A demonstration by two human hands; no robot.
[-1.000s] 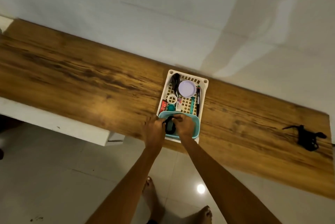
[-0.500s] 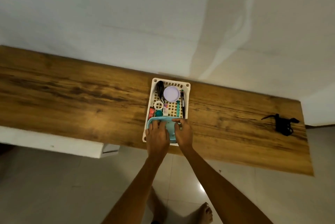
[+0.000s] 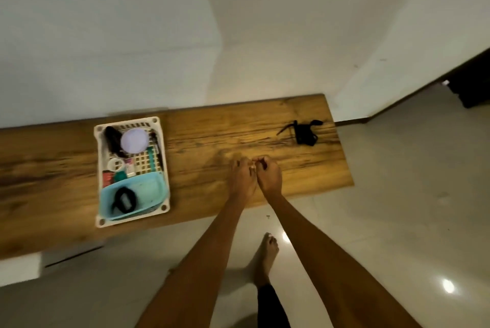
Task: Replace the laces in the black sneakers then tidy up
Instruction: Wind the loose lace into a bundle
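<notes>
A home room: wooden table (image 3: 212, 147) against plain white walls, glossy tiled floor (image 3: 397, 221), bare foot (image 3: 266, 253).

Streaky brown table (image 3: 212, 142), white basket (image 3: 98, 168), turquoise tray (image 3: 156, 181), seemingly black laces (image 3: 305, 132).

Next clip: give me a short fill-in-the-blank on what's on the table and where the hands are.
The coiled black lace lies in the ____ tray inside the white basket.
A loose black lace bundle lies near the table's ____ end.
The left hand and right hand are ____ each other over the table.

Missing words: teal; right; touching
</notes>
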